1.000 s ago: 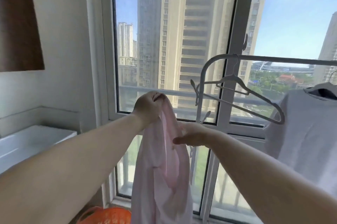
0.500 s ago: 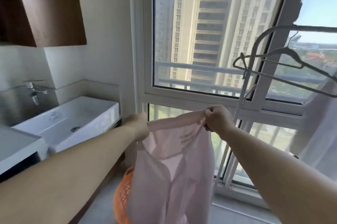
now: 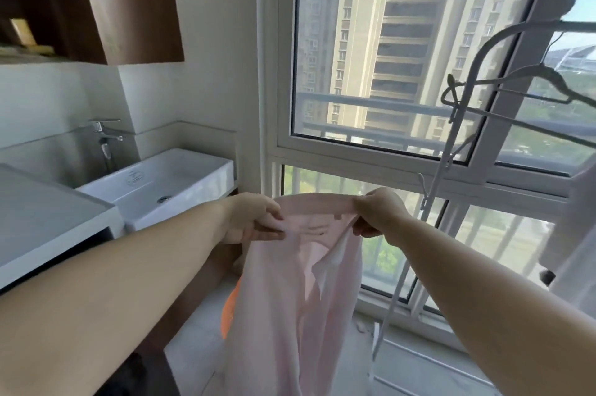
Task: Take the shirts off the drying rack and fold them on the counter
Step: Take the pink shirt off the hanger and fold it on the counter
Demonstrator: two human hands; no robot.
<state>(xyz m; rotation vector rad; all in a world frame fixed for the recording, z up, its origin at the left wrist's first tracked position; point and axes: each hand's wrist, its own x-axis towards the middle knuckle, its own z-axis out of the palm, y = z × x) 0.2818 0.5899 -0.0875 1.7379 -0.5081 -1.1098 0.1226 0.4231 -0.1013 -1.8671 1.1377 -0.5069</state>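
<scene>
A pale pink shirt (image 3: 290, 305) hangs in the air in front of me, held by its top edge. My left hand (image 3: 250, 221) pinches that edge on the left and my right hand (image 3: 377, 213) grips it on the right, stretching it between them. The white drying rack (image 3: 451, 150) stands at the right by the window, with an empty grey hanger (image 3: 503, 95) on its bar. A white shirt (image 3: 577, 250) still hangs at the far right edge, mostly out of frame. The white counter (image 3: 42, 221) lies at the left.
A white sink (image 3: 193, 169) with a chrome tap (image 3: 104, 137) sits beside the counter. An orange basket (image 3: 230, 308) stands on the floor behind the pink shirt. A brown wall cabinet (image 3: 129, 2) hangs above. A large window (image 3: 387, 73) fills the far wall.
My view has swung left, from the rack toward the sink and counter. My right hand took hold of the pink shirt's top edge, and both hands now spread it apart.
</scene>
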